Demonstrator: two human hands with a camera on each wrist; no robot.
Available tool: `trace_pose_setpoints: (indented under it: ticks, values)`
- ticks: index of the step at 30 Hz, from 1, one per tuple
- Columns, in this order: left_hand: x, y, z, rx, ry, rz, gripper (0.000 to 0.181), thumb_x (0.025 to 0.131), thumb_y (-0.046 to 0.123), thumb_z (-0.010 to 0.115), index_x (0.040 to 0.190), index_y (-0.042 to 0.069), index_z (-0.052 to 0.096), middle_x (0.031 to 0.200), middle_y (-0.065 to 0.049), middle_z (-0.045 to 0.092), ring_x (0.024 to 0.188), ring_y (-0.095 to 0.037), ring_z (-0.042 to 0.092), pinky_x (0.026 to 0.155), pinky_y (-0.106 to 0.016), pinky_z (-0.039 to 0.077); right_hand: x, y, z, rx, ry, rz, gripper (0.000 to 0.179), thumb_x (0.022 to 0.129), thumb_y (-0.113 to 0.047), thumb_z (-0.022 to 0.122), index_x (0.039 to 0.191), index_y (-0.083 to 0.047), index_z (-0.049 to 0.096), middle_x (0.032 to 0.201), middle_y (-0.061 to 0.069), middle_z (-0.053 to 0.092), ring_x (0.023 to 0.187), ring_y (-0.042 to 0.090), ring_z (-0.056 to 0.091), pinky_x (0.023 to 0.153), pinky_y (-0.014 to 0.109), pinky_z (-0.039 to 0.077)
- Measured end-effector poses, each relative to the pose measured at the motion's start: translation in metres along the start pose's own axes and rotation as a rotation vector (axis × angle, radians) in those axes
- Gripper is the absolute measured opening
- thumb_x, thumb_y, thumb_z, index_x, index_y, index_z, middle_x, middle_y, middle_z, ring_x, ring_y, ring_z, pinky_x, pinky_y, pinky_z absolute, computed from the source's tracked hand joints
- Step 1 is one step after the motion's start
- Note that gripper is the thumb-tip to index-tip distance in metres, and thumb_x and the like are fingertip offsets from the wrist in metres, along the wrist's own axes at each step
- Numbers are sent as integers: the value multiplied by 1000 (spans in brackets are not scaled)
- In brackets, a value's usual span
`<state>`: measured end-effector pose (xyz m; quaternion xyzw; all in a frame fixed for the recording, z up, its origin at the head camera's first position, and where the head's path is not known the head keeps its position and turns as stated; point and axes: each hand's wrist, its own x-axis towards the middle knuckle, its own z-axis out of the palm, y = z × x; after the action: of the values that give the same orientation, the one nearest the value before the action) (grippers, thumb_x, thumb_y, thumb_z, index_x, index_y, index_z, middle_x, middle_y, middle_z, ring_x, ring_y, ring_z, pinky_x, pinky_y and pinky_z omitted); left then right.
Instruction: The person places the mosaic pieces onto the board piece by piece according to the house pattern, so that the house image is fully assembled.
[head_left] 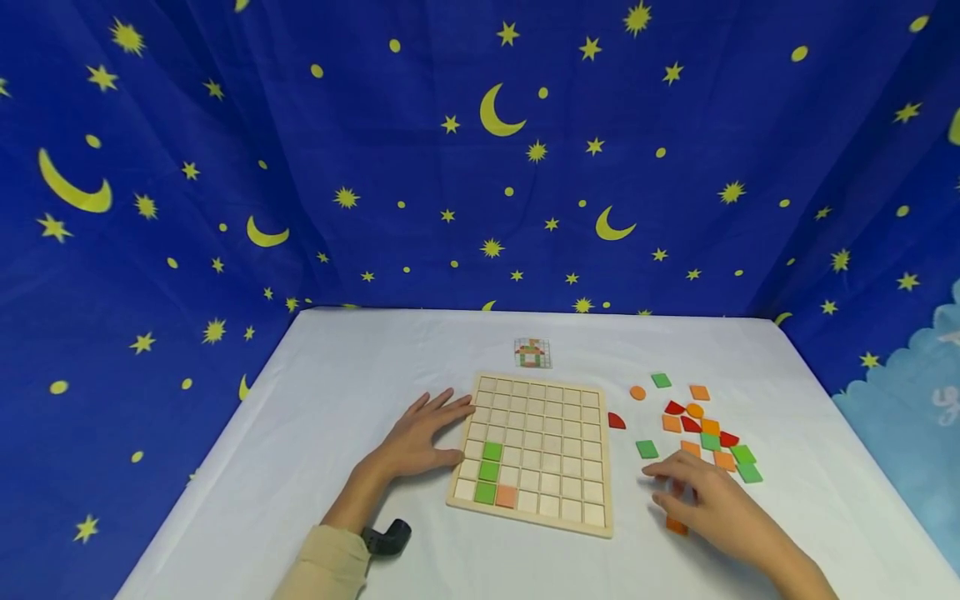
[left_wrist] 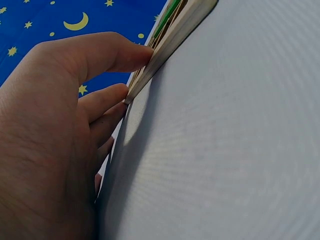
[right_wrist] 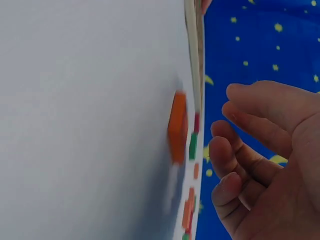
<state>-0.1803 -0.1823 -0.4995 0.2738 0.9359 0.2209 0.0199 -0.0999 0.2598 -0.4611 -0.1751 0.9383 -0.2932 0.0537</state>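
A wooden grid board (head_left: 538, 454) lies on the white table. Its lower left cells hold several green squares (head_left: 488, 471) in a column and one salmon-coloured square (head_left: 506, 497). At the board's left edge, my left hand (head_left: 416, 437) touches the rim with thumb and fingertips, fingers spread; the left wrist view shows the thumb (left_wrist: 137, 56) against the side. My right hand (head_left: 705, 496) hovers right of the board, fingers loosely bent, nothing between them in the right wrist view. Under it an orange piece (head_left: 677, 526) lies on the table, partly hidden by the hand.
Loose pieces are scattered right of the board: a green square (head_left: 647, 449), a red quarter-circle (head_left: 617, 421), an orange disc (head_left: 637, 392) and several others. A small picture card (head_left: 532, 352) lies behind the board. Blue star-patterned cloth (head_left: 420, 167) encloses the table.
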Motion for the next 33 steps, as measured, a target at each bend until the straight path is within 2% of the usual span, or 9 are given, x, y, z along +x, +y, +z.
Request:
trace_pose_setpoints:
  ticks: [5,9,13,20,25,33]
  values:
    - [0,1,-1,4,-7,-5,75,79,47,69,146,26,43,153,13,31,144,-16,15,117,-42,5,-7,8,-3,-40,-25,70,29,84,-31,74,113,-26,68,83,-15,54,74,5,49,59,21,42]
    - [0,1,-1,7,-9,-6,75,79,47,68,147,27,42,153,14,30,144,-16,14,117,-42,4,-11,11,-4,-38,-57,91,30,85,-32,73,114,-25,68,80,-14,52,72,4,48,57,22,40]
    - [0,0,-1,10,-9,-3,76,79,48,68,147,27,42,153,13,30,144,-16,14,117,-42,4,-15,15,-4,-19,-91,77,31,85,-26,73,115,-25,67,81,-12,52,71,4,48,57,21,40]
    - [0,1,-1,0,-13,3,76,79,48,68,147,26,42,153,12,30,144,-16,14,117,-42,4,-18,17,-4,4,-165,100,39,80,-32,76,117,-25,66,85,-9,49,74,6,47,56,23,38]
    - [1,0,-1,1,-11,-1,76,79,49,68,147,26,42,153,13,30,144,-16,14,117,-41,3,-19,17,-5,19,-212,102,40,78,-28,76,116,-24,65,85,-7,49,76,6,47,57,24,38]
    - [1,-1,-1,-8,-4,0,76,78,48,69,146,28,43,153,15,29,144,-15,14,117,-40,3,-21,19,-4,19,-201,84,36,77,-19,76,112,-23,66,82,-8,50,74,5,48,57,22,39]
